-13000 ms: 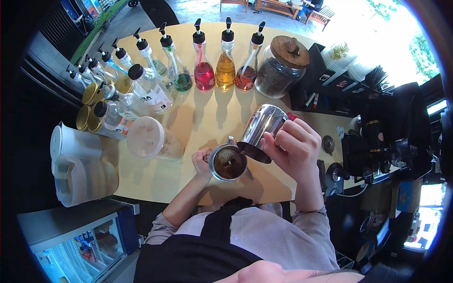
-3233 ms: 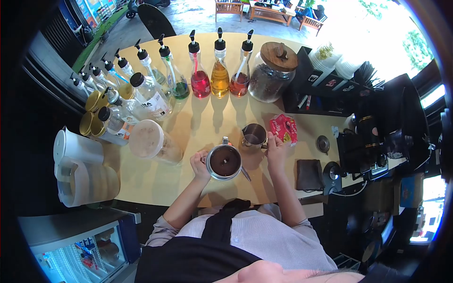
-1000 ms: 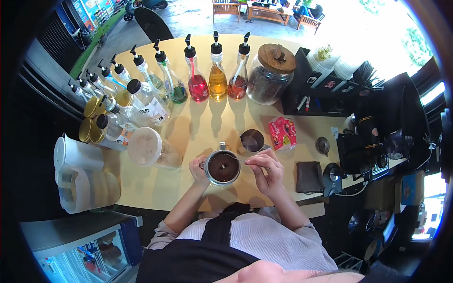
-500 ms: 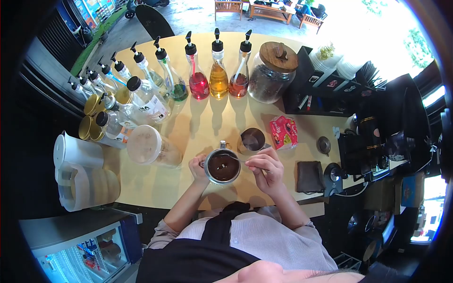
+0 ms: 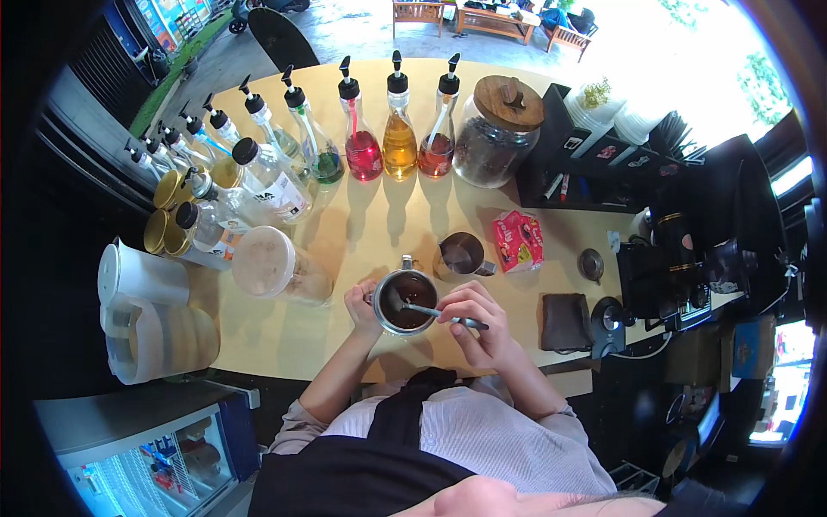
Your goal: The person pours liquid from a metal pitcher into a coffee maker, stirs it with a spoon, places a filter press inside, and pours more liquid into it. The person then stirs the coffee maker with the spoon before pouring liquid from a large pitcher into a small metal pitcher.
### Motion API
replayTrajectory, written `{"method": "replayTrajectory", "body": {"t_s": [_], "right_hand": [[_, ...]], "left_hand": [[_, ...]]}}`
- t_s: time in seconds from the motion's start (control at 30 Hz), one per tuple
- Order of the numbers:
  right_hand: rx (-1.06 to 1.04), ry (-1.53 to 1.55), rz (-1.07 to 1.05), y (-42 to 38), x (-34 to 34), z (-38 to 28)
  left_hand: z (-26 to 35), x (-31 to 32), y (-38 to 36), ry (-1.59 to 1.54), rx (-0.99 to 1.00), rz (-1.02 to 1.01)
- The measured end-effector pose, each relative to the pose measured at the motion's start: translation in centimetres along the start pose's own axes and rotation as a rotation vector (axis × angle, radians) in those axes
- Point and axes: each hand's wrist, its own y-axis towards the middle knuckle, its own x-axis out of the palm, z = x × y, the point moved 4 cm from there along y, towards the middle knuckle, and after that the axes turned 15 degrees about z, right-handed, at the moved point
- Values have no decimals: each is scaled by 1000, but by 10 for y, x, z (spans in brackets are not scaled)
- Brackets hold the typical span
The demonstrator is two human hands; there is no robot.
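My left hand is closed around the handle of a metal cup that holds dark brown liquid. My right hand pinches a metal spoon by its handle. The spoon's bowl rests inside the cup at its left side, partly in the liquid. Just beyond my right hand, a second metal pitcher stands on the table. A red and pink packet lies to the right of that pitcher.
Pump bottles, including a red one, curve along the far and left edge of the table. A lidded plastic tub stands left. A wooden-lidded jar is at the back. At right lie a dark cloth and a coffee machine.
My right hand has lowered slightly and shifted its hold, and the spoon now slants with its bowl at the cup's left side. My left hand and the cup have stayed put.
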Motion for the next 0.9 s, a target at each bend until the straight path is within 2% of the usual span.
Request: {"method": "replayTrajectory", "body": {"t_s": [0.1,0.17,0.2,0.27,0.3,0.37,0.47,0.57,0.63,0.7,0.77,0.8,0.87,0.9], "right_hand": [[64,55,-23,-1,0,1],[182,82,155,-3,-2,7],[182,81,155,-3,-2,9],[315,99,182,-2,-4,18],[315,98,182,1,-5,18],[507,94,49,6,-3,24],[613,142,0,17,2,30],[573,118,-31,29,8,28],[528,76,-73,40,12,22],[479,34,-114,48,17,17],[242,-130,-137,56,21,7],[240,-130,-138,57,24,7],[6,-249,-175,58,31,-2],[4,-248,-177,59,32,-4]], "left_hand": [[-8,-6,2,-31,-30,-25],[-16,-10,3,-48,-44,-40],[-20,-11,3,-116,-58,-48],[-27,-13,4,-185,-72,-56],[-31,-14,5,-241,-93,-45],[-31,-14,5,-298,-115,-37],[-24,-10,5,-156,-62,-70],[-14,-7,4,-162,-34,-20],[-10,-8,2,34,-13,-35],[-12,-6,2,3,-53,-36],[-18,-7,4,-29,-91,-37],[-20,-8,4,-46,-97,-65],[-19,-6,4,-63,-101,-92],[-21,-4,4,-104,-124,-61]]}}
